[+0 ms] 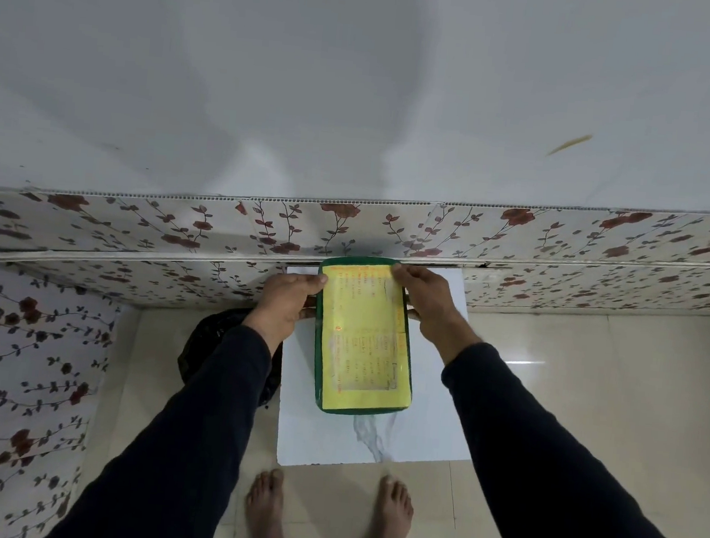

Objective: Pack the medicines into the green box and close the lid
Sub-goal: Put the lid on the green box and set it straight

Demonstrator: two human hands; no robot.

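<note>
Here, one green box (365,336) sat lid-down-shut on one white marbled tabletop (416,437), its yellow label facing up. Two hands gripped its far end: the left hand (282,301) clasped the left edge, the right hand (427,303) the right. Two bare feet (266,505) stood below.

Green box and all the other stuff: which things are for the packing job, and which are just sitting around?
For the job:
- green box, lid with the yellow label on top
- left hand and right hand, gripping the far end of the box
- white board under the box

Just sitting around:
- black bag on the floor
- flowered wall
</note>
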